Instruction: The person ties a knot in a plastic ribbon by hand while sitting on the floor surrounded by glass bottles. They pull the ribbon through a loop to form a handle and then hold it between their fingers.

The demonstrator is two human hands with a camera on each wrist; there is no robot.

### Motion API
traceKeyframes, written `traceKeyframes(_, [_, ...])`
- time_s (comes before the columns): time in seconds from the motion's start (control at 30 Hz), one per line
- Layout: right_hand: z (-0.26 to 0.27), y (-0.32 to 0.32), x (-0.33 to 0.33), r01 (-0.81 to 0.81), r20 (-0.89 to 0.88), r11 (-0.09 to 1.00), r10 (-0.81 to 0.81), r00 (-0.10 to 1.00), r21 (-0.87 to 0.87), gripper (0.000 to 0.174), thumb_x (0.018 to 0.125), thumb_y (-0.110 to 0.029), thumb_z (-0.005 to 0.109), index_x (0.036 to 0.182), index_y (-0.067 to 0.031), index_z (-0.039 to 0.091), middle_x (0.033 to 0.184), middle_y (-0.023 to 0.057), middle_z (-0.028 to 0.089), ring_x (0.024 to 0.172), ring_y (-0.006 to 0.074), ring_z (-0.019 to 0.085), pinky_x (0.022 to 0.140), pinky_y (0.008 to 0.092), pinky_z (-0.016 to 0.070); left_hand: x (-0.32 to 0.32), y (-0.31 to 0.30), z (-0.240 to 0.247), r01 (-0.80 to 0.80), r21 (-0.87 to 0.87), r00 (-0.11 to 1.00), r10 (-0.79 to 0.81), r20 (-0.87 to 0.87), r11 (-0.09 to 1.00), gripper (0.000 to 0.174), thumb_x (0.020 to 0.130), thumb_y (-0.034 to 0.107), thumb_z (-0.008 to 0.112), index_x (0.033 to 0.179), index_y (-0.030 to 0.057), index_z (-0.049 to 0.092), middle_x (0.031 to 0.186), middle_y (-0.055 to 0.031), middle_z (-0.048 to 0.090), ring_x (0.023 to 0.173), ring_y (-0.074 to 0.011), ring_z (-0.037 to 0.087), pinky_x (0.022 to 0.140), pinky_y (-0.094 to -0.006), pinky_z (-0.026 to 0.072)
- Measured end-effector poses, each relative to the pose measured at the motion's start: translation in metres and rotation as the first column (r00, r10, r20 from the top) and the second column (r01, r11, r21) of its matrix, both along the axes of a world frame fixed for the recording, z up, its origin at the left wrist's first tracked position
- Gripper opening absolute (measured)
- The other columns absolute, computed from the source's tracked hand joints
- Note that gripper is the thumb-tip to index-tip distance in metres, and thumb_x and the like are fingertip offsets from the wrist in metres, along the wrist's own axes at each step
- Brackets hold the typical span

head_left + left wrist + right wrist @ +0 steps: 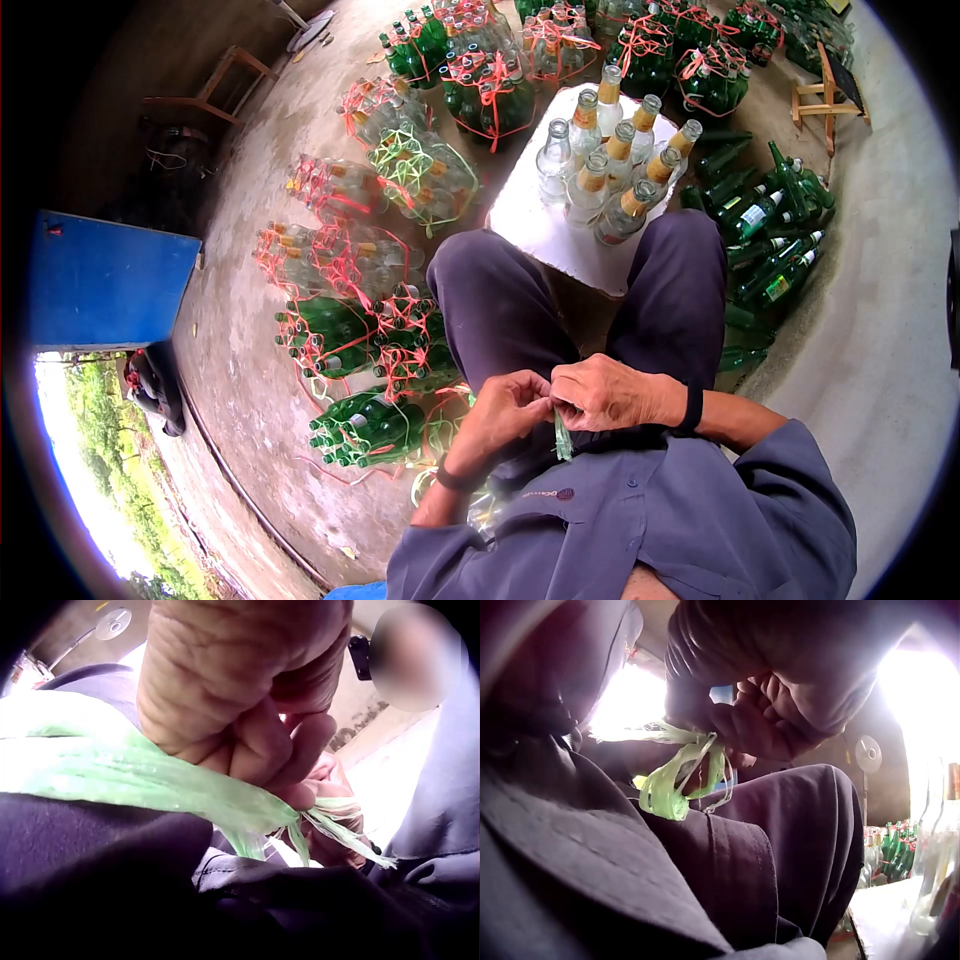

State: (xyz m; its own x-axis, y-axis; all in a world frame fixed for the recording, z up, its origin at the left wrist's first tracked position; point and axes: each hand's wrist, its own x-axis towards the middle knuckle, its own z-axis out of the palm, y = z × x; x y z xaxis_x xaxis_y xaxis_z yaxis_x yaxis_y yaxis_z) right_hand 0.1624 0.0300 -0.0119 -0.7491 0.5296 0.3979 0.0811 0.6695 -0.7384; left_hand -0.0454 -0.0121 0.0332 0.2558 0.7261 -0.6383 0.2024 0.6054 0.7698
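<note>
Above the lap, both hands meet and pinch a pale green plastic strip (pixel 563 437). In the head view the left hand (pixel 508 408) is on the left, its fingertips against those of the right hand (pixel 612 392). The left wrist view has the left hand (pixel 240 682) gripping the flat strip (pixel 150 772), which narrows to a gathered point with frayed ends. From the right wrist, the right hand (pixel 772 690) holds the strip's gathered part (pixel 667 787), with loops hanging below and frayed ends to the left. The fingertips partly hide the gathered point.
Clear bottles (pixel 588 185) with gold neck labels stand on a white board (pixel 590 262) beyond the knees. Tied bundles of bottles (pixel 370 430) cover the floor at the left and far side. Loose green bottles (pixel 775 285) lie at the right. A blue panel (pixel 110 285) is far left.
</note>
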Motion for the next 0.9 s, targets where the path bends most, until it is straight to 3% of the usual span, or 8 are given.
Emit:
traceKeyframes(0.27, [0.0, 0.002, -0.007, -0.049, -0.008, 0.997, 0.049, 0.999, 0.059, 0.025, 0.07, 0.001, 0.076, 0.082, -0.0031, 0.053, 0.077, 0.0102, 0.054, 0.064, 0.0284, 0.06, 0.053, 0.0383, 0.052, -0.006, -0.006, -0.01, -0.007, 0.009, 0.999, 0.007, 0.039, 1.0, 0.01, 0.092, 0.01, 0.07, 0.095, 0.0001, 0.067, 0.073, 0.0028, 0.064, 0.058, -0.0031, 0.054, 0.051, -0.0206, 0.0407])
traceKeyframes(0.33, [0.001, 0.005, -0.01, -0.073, 0.004, 0.996, 0.073, 0.997, 0.05, 0.024, 0.076, -0.007, 0.074, 0.087, -0.0009, 0.053, 0.081, 0.0143, 0.054, 0.07, 0.0331, 0.06, 0.058, 0.0413, 0.0514, -0.01, -0.005, -0.009, -0.016, 0.004, 1.0, 0.015, 0.026, 1.0, 0.011, 0.094, 0.01, 0.07, 0.097, 0.0, 0.066, 0.074, 0.0013, 0.065, 0.058, -0.0034, 0.055, 0.051, -0.0201, 0.041])
traceKeyframes(0.47, [0.005, 0.015, -0.019, -0.024, -0.002, 0.985, 0.025, 1.0, 0.174, 0.025, 0.076, -0.007, 0.074, 0.084, -0.0019, 0.051, 0.08, 0.012, 0.051, 0.067, 0.0294, 0.057, 0.058, 0.0398, 0.0511, -0.014, -0.001, -0.002, -0.196, 0.055, 0.976, 0.19, 0.104, 0.979, 0.01, 0.096, 0.007, 0.069, 0.098, -0.0013, 0.064, 0.076, -0.0005, 0.065, 0.06, -0.0047, 0.056, 0.052, -0.0204, 0.0421])
traceKeyframes(0.73, [0.012, 0.034, -0.035, -0.034, -0.006, 0.969, 0.037, 0.999, 0.244, 0.026, 0.075, -0.008, 0.076, 0.085, -0.0023, 0.052, 0.082, 0.0108, 0.051, 0.068, 0.0279, 0.058, 0.059, 0.0389, 0.0515, -0.032, 0.014, 0.0, -0.219, 0.067, 0.968, 0.208, 0.139, 0.973, 0.015, 0.094, 0.011, 0.074, 0.1, -0.0002, 0.066, 0.081, 0.0004, 0.069, 0.066, -0.0029, 0.058, 0.059, -0.0194, 0.0444])
traceKeyframes(0.9, [0.015, 0.047, -0.048, 0.011, -0.033, 0.967, -0.003, 0.999, 0.255, 0.029, 0.072, -0.001, 0.079, 0.084, -0.0033, 0.053, 0.081, 0.0094, 0.052, 0.066, 0.0274, 0.06, 0.056, 0.0366, 0.0537, -0.04, 0.025, -0.004, -0.194, 0.206, 0.981, 0.187, 0.054, 0.959, 0.01, 0.093, 0.007, 0.07, 0.098, 0.0003, 0.065, 0.079, 0.0017, 0.067, 0.064, -0.0018, 0.056, 0.055, -0.019, 0.042])
